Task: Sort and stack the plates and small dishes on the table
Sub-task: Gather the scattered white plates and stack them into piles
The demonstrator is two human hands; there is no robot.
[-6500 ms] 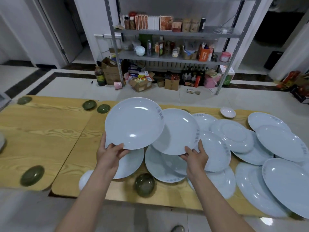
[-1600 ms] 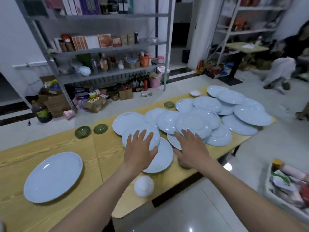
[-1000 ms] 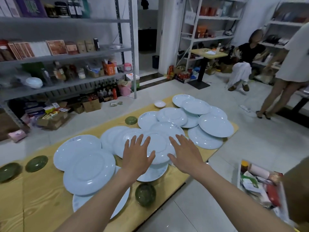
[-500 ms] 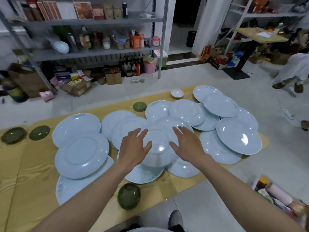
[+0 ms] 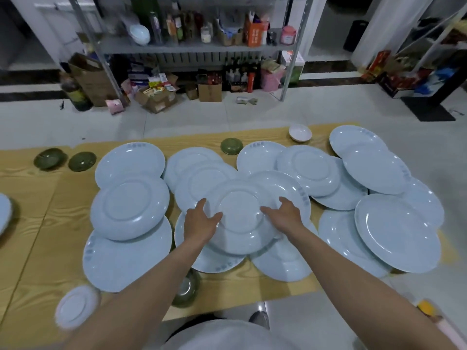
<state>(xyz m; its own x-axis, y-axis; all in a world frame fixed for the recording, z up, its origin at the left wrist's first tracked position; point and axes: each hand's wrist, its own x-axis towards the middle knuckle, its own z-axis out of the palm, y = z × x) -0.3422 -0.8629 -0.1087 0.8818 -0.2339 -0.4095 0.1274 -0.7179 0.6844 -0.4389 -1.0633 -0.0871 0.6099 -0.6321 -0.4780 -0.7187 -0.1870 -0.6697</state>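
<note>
Your left hand (image 5: 202,222) and right hand (image 5: 284,215) are both lying flat on the upside-down plate (image 5: 240,213) in the middle of the pile. Fingers are straight and a bit spread, one hand on each side of its foot ring, thumbs pointing in toward each other. No pinching or curling round the rim that I can see, just palms down. That plate sits on top of a few overlapping pale blue ones, including a printed-rim plate (image 5: 219,263) poking out at the front under your left wrist. Off to your left there's a second flipped plate (image 5: 130,207) lying on a big plate (image 5: 126,256), with a far-left plate (image 5: 130,161) touching behind it. To your right a face-up plate (image 5: 398,231) tops a messy overlapping spread that runs to the table's (image 5: 30,223) right end. A green bowl (image 5: 187,289) sits near the front edge, partly hidden by your left forearm, and a small white saucer (image 5: 75,305) lies face down just left of it, kinda blurry. Along the far edge: a pair of green dishes (image 5: 49,158) on the left, one green dish (image 5: 231,146) in the middle, and a small white dish (image 5: 300,132) further right. Behind the table, a metal shelf (image 5: 197,46) full of bottles and cardboard boxes (image 5: 209,90) on the floor.
</note>
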